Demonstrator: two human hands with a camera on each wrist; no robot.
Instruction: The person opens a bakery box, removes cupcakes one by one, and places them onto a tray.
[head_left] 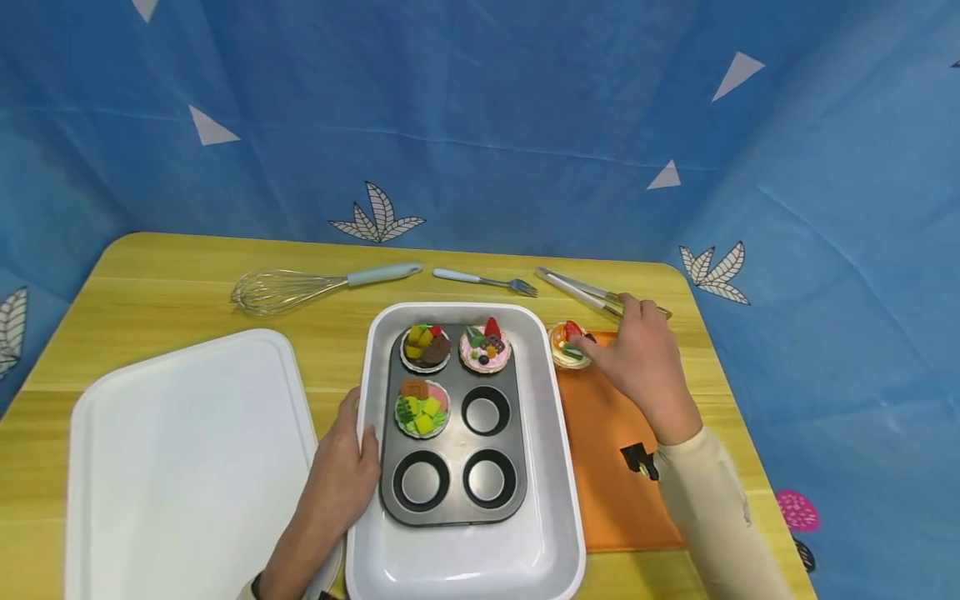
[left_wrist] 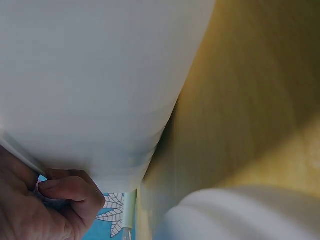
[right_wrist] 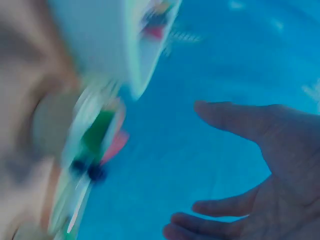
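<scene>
My left hand (head_left: 347,468) grips the left rim of a deep white tray (head_left: 457,560), fingers curled over its edge. Inside the tray lies a dark muffin pan (head_left: 456,450). Three of its cups hold toy tarts: a chocolate one (head_left: 425,348), a pink one with a strawberry (head_left: 485,346) and one with yellow and green pieces (head_left: 422,409). My right hand (head_left: 643,367) hovers beside a fruit tart (head_left: 561,353) just right of the tray, thumb and fingers spread. In the blurred right wrist view, a gap shows between that hand and the tart (right_wrist: 95,135).
An orange mat (head_left: 611,492) lies right of the tray and a flat white tray (head_left: 187,467) lies left. Along the back are a whisk (head_left: 315,286), a fork (head_left: 483,280) and tongs (head_left: 577,289). A blue patterned cloth (head_left: 480,125) hangs behind the table.
</scene>
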